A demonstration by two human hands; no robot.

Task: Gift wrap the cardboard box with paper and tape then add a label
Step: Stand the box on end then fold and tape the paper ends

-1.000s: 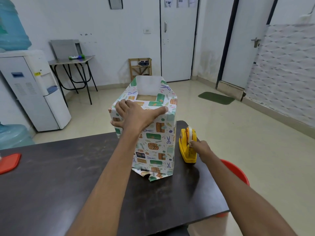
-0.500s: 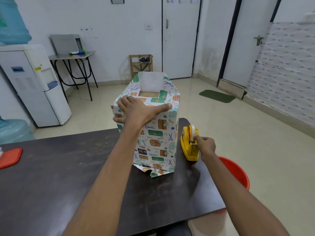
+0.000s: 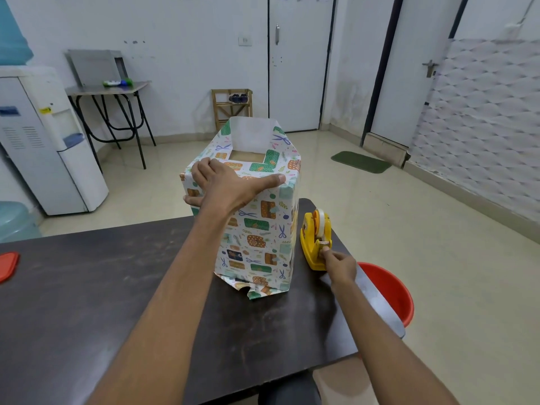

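Observation:
The box (image 3: 257, 229) stands upright on the dark table (image 3: 87, 287), covered in white patterned wrapping paper. Its top is partly open: a paper flap (image 3: 252, 134) sticks up at the far side and brown cardboard (image 3: 244, 155) shows through. My left hand (image 3: 230, 185) lies flat over the near top edge, pressing the folded paper down. Right of the box sits a yellow tape dispenser (image 3: 316, 239). My right hand (image 3: 339, 266) pinches the tape end at the dispenser's near end.
A red bucket (image 3: 388, 290) stands on the floor beyond the table's right edge. A red lid (image 3: 7, 266) lies at the table's left edge. A water dispenser (image 3: 43, 141), a folding table (image 3: 111, 92) and a small wooden rack (image 3: 232, 108) stand behind.
My right hand has slid from the dispenser's side to its near end and closed on the tape. My left hand stays pressed on the box top.

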